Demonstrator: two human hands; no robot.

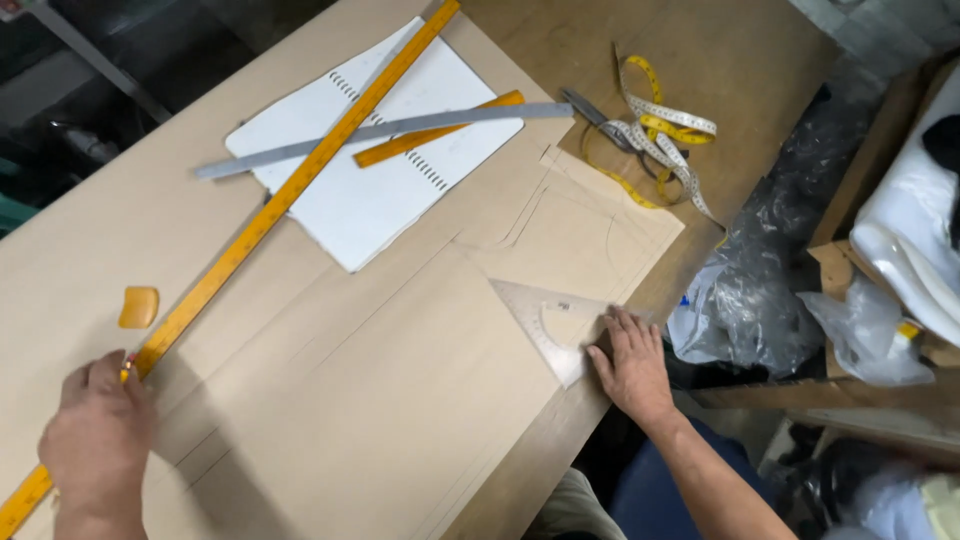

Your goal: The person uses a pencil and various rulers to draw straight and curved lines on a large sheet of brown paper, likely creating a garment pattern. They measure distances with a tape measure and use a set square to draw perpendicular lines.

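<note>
My left hand (97, 430) presses on the near end of a long yellow ruler (290, 190) that runs diagonally across the table, and seems to pinch a small marker against its edge. My right hand (632, 365) lies flat, fingers spread, on a clear plastic set square (545, 320) near the table's right edge. Both tools rest on a large sheet of brown pattern paper (400, 400) with faint drawn lines.
An open spiral notebook (350, 200) lies further back under a grey metal ruler (400, 128) and a short orange ruler (440, 130). Scissors (600, 118) and a yellow tape measure (660, 130) sit at the back right. An orange chalk piece (138, 306) lies left. Plastic bags (760, 280) crowd the right.
</note>
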